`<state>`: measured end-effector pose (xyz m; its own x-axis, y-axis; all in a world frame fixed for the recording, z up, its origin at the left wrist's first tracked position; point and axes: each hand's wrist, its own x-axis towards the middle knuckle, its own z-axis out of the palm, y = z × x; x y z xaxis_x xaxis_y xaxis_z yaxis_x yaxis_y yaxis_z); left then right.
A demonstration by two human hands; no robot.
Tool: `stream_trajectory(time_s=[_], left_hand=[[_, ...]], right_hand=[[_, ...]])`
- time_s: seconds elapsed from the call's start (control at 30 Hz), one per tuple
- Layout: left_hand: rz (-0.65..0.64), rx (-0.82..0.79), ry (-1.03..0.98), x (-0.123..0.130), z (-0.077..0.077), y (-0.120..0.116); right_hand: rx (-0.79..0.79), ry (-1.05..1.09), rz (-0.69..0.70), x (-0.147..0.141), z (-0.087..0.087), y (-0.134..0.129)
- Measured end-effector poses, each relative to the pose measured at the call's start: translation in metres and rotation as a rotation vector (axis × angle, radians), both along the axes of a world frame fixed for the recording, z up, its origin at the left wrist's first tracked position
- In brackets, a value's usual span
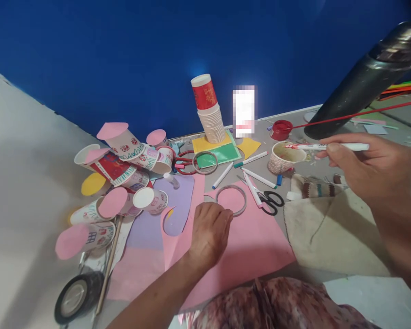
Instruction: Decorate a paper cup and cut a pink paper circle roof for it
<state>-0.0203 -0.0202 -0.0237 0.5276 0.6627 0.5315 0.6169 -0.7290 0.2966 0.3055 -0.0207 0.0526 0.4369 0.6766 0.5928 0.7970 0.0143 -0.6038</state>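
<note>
My right hand (366, 164) pinches a white marker (342, 146) with a red tip, held level and pointing left. Its tip is over the mouth of a patterned paper cup (277, 160) at the right. Fingers curled, my left hand (210, 230) rests on a pink paper sheet (253, 242) and grips the lower left edge of a thin grey ring (245, 201) lying there. Black-handled scissors (272, 201) lie right of the ring, partly under a white marker (252, 188). More markers (222, 176) lie behind it.
Decorated paper cups with pink discs (113, 203) are piled at the left, near black tape (71, 297) and a wooden stick (109, 265). A tall cup stack (210, 114) stands by the blue wall. A black flask (356, 87) leans at the right, near a red pot (281, 131).
</note>
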Motion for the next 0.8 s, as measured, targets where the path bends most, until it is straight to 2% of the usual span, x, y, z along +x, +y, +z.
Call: stream_trajectory(time_s=[0.13,0.27,0.37,0.47,0.6,0.7,0.8], left_hand=[[0.067,0.088,-0.123,-0.012,0.024,0.005],[0.155,0.163,-0.034,-0.034,0.052,0.010],[0.189,0.108,0.047,-0.052,0.068,0.005],[0.228,0.056,0.116,-0.072,0.077,-0.007],[0.259,0.057,0.215,-0.101,0.070,-0.026],[0.326,0.115,0.321,-0.120,0.055,-0.039],[0.379,0.168,0.370,-0.136,0.035,-0.050]], right_hand=[[-0.007,0.025,0.009,-0.002,0.006,-0.004],[-0.079,0.038,0.057,0.005,0.005,-0.002],[-0.110,0.070,0.074,0.012,0.002,0.001],[-0.128,0.095,0.058,0.015,0.000,0.004],[-0.070,0.024,-0.023,0.019,-0.001,0.004],[-0.042,0.037,0.026,0.026,-0.006,0.001],[-0.102,0.121,0.065,0.035,-0.012,-0.005]])
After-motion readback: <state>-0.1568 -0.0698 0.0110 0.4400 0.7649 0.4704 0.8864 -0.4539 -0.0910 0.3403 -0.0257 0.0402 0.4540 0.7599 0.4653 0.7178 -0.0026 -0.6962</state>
